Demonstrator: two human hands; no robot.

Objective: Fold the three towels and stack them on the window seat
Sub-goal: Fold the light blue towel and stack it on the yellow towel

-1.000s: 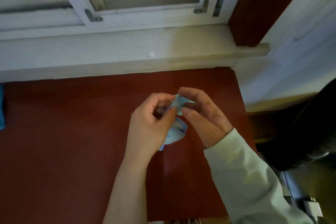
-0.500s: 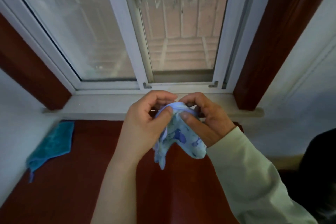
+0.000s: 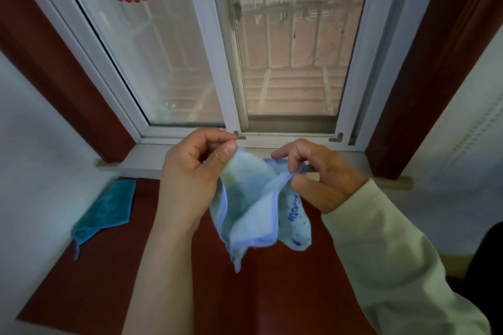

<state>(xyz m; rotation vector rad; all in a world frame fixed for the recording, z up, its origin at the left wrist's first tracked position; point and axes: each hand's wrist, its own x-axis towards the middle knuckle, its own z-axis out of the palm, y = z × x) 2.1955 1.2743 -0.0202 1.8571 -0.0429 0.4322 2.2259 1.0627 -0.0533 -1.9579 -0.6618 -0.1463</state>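
Light blue towel with a darker blue edge hangs in the air above the dark red window seat. A moment ago it was bunched small; now left hand and right hand pinch its top corners and pull it open, so folding can start. A teal towel lies flat on the seat, far left. No baskets or boxes show.
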